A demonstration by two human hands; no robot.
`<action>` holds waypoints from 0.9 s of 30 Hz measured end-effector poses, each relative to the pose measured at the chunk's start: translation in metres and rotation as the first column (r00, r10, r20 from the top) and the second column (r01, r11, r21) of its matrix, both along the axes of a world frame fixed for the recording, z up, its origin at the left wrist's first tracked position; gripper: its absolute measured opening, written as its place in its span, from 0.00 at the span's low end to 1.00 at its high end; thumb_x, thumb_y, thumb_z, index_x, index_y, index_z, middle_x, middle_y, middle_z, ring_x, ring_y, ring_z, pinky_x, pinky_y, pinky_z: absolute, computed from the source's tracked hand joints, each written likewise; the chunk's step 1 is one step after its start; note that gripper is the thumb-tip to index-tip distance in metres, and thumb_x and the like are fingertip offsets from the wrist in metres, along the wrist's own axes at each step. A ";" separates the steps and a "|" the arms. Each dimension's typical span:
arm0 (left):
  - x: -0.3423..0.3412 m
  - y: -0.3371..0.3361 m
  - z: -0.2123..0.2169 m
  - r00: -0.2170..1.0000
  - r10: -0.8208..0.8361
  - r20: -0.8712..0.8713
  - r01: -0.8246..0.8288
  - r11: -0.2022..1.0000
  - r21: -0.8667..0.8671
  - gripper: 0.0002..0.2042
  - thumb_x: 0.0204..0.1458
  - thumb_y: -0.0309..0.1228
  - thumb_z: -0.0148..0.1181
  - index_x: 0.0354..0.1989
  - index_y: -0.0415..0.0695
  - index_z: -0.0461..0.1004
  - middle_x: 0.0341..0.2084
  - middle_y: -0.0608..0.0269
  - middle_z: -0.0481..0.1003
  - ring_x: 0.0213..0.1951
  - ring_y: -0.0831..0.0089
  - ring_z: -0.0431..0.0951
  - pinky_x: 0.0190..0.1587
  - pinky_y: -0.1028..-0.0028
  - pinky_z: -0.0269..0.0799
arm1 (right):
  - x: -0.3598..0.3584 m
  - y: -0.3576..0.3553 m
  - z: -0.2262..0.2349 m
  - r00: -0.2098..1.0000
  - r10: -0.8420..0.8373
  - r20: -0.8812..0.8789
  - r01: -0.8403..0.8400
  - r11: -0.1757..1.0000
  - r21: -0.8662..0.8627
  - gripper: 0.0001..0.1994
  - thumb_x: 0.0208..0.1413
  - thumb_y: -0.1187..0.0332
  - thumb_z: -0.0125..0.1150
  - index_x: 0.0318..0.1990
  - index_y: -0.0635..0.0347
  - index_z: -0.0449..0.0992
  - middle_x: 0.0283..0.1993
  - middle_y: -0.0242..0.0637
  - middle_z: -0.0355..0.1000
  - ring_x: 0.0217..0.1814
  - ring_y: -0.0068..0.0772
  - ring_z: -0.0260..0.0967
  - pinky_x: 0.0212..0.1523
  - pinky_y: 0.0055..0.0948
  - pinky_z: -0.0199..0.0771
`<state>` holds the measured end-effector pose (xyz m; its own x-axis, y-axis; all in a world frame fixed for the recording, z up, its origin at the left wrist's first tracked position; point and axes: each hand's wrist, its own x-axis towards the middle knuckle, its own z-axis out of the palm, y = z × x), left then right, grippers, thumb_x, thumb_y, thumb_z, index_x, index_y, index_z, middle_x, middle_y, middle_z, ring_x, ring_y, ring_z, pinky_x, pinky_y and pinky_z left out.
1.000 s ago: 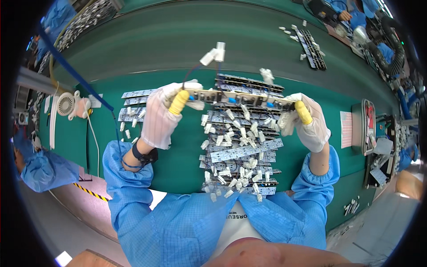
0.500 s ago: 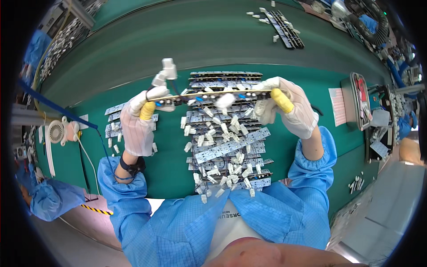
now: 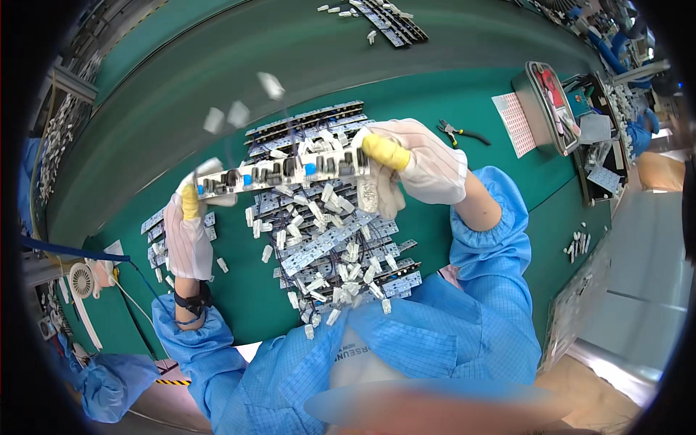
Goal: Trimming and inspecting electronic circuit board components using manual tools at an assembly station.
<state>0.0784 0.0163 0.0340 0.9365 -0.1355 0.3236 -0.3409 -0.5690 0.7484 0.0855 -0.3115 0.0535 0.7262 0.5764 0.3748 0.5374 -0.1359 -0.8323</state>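
A long narrow circuit board [image 3: 279, 172] is held up above the green worktop [image 3: 449, 101] between two gloved hands. Its left end is pinched by the left hand [image 3: 187, 235], whose yellow-capped finger is laid over the board's face; the palm and the remaining fingers are turned away and cannot be made out. Its right end is clamped by the right hand [image 3: 417, 165], a yellow-capped thumb being pressed onto the board's upper edge, while the fingers underneath are hidden by the glove and by a small white part gripped below the board. The board's long axis runs from lower left to upper right, slightly tilted, with the component side, studded with dark and blue parts, turned toward the camera. The board lies between the hands, spanning the gap from one to the other.

Directly beneath it, a heap of similar boards [image 3: 333, 246] with wires and white connectors is partly covered by the raised board. A few blurred white pieces [image 3: 235, 112] are seen above the board; whether they lie on the worktop or are in the air cannot be told. Pliers [image 3: 458, 132] lie on the worktop just beyond the right hand.
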 end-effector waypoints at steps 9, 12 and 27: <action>-0.008 0.012 0.002 0.962 -0.049 -0.269 0.018 0.993 -0.117 0.37 0.60 0.59 0.25 0.42 0.38 0.76 0.21 0.64 0.78 0.24 0.79 0.69 0.30 0.78 0.63 | -0.015 0.003 0.012 0.917 -0.095 -0.386 0.102 0.995 -0.002 0.24 0.62 0.51 0.44 0.51 0.65 0.68 0.32 0.34 0.73 0.30 0.24 0.70 0.32 0.21 0.70; -0.005 0.018 -0.004 0.973 -0.151 -0.173 0.120 0.977 -0.179 0.22 0.63 0.44 0.36 0.42 0.40 0.75 0.23 0.63 0.78 0.26 0.70 0.74 0.29 0.73 0.67 | -0.017 0.005 -0.004 0.915 -0.113 -0.388 0.176 0.975 0.132 0.23 0.62 0.52 0.46 0.47 0.69 0.69 0.33 0.35 0.72 0.30 0.23 0.69 0.32 0.21 0.69; -0.008 0.021 0.029 0.861 -0.246 -0.445 0.098 0.939 -0.329 0.14 0.60 0.37 0.48 0.49 0.42 0.68 0.37 0.62 0.75 0.38 0.70 0.76 0.40 0.69 0.70 | -0.011 0.020 0.000 0.857 -0.179 -0.483 0.251 0.964 0.089 0.23 0.59 0.52 0.51 0.47 0.66 0.65 0.32 0.37 0.71 0.19 0.18 0.65 0.20 0.15 0.63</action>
